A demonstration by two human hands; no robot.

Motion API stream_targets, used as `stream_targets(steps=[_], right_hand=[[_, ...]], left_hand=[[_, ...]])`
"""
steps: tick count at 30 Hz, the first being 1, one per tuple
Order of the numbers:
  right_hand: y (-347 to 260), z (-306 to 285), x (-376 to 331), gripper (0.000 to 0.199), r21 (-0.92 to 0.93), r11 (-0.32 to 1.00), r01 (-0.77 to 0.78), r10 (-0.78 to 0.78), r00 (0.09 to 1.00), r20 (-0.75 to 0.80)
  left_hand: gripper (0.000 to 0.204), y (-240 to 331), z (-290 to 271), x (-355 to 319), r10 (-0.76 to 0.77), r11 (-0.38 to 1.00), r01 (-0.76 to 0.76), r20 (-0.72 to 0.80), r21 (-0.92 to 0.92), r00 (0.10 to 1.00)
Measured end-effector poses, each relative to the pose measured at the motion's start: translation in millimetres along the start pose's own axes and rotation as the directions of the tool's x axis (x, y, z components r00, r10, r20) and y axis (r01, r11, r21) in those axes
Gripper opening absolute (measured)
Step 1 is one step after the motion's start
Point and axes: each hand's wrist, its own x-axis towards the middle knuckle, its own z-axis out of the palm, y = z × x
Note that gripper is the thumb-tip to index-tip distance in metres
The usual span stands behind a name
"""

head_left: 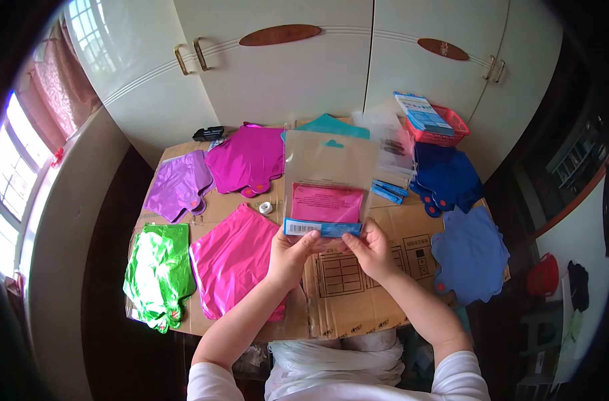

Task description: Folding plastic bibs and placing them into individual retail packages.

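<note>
Both hands hold up a clear plastic hang-hole bag (pixel 318 162) over the middle of the table. Inside it lies a folded pink foil piece (pixel 328 204), and a blue-and-white printed strip (pixel 322 228) runs along its lower edge. My left hand (pixel 291 257) pinches the lower left corner, thumb in front. At the lower right corner my right hand (pixel 372 252) grips it the same way; the fingers behind are partly hidden. Just left of the bag, a large pink foil sheet (pixel 231 264), like a flat balloon, lies on the cardboard.
Flat foil stacks lie around the cardboard-covered table (pixel 358 314): green (pixel 159 264), lilac (pixel 177 184), magenta (pixel 247 159), teal (pixel 331 124), dark blue (pixel 448 177) and light blue (pixel 470 257). Clear bags (pixel 392 137), a red basket (pixel 458 127) and a white tape roll (pixel 265 208) are there too.
</note>
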Motion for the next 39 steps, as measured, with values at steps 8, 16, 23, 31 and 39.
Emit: stream_targets(steps=[8, 16, 23, 31, 39], right_hand=[[4.7, -32.8, 9.9, 0.036, 0.265, 0.964, 0.002, -0.03, 0.994, 0.103], [-18.7, -69.6, 21.8, 0.024, 0.198, 0.97, -0.142, 0.161, 0.983, -0.085], [-17.9, -54.9, 25.2, 0.02, -0.018, 0.999, 0.041, -0.044, 0.966, -0.255], [-4.4, -58.6, 27.0, 0.012, -0.444, 0.884, 0.143, -0.315, 0.886, -0.341], [-13.9, -51.6, 23.0, 0.013, -0.685, 0.724, 0.077, -0.425, 0.833, -0.355]], left_hand=[[0.017, 13.7, -17.6, 7.6, 0.122, 0.975, -0.12, 0.0, 0.184, 0.992], [0.022, 31.6, -37.8, 15.4, 0.166, 0.926, -0.222, 0.198, 0.306, 0.966], [0.022, 30.8, -34.4, 15.8, 0.195, 0.916, -0.254, 0.207, 0.311, 0.959], [0.02, 28.4, -32.0, 10.0, 0.167, 0.884, -0.28, 0.307, 0.374, 0.937], [0.012, 25.2, -28.6, 8.3, 0.178, 0.829, -0.284, 0.254, 0.482, 0.951]])
